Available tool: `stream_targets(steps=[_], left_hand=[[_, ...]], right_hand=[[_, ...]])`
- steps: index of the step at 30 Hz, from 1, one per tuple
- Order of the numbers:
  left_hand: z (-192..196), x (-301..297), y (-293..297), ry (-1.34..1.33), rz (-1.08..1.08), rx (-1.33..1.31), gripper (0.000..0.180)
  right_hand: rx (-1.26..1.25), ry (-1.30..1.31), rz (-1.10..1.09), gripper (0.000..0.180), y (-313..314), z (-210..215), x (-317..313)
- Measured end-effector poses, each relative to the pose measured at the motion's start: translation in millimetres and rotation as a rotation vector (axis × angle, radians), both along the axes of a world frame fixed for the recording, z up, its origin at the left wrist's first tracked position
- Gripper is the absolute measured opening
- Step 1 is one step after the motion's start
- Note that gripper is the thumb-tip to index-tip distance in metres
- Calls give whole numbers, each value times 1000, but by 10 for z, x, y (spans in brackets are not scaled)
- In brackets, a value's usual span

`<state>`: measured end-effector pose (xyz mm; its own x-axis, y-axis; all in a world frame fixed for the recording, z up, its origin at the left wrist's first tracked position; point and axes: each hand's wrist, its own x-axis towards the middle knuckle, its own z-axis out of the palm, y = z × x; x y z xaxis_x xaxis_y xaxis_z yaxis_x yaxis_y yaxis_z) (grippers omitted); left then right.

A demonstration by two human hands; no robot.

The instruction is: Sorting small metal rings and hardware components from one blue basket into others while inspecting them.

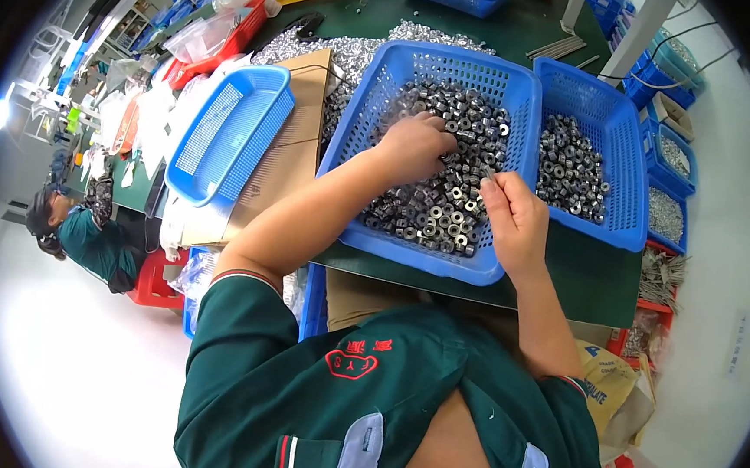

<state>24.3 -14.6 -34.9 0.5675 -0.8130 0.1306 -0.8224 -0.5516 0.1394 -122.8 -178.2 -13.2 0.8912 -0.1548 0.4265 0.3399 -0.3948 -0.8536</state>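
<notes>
A large blue plastic basket (477, 270) stands in front of me, filled with many small dark metal rings (445, 226) with holes through their middles. My left hand (416, 148) is inside it, palm down, its fingers curled among the rings; what they hold is hidden. On the right side of the same basket, my right hand (515, 218) is raised just over the rings, thumb and forefinger pinched together. A small grey piece seems to show at those fingertips, too small to name.
Touching on the right is a second blue basket (628, 156) of similar rings. An unfilled blue basket (269, 127) rests on cardboard (298, 155) at left. Shiny small parts (348, 54) are heaped behind on the green table (598, 280). A seated person (101, 237) is far left.
</notes>
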Motion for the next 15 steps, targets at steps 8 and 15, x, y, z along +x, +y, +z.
stream_targets(steps=[8,15], left_hand=[[-97,12,-51,-123,-139,10,20],[-87,-79,-56,-297,-231,60,11]], right_hand=[[-43,8,19,16,-17,7,-23],[-28,-4,31,14,-14,-4,11]])
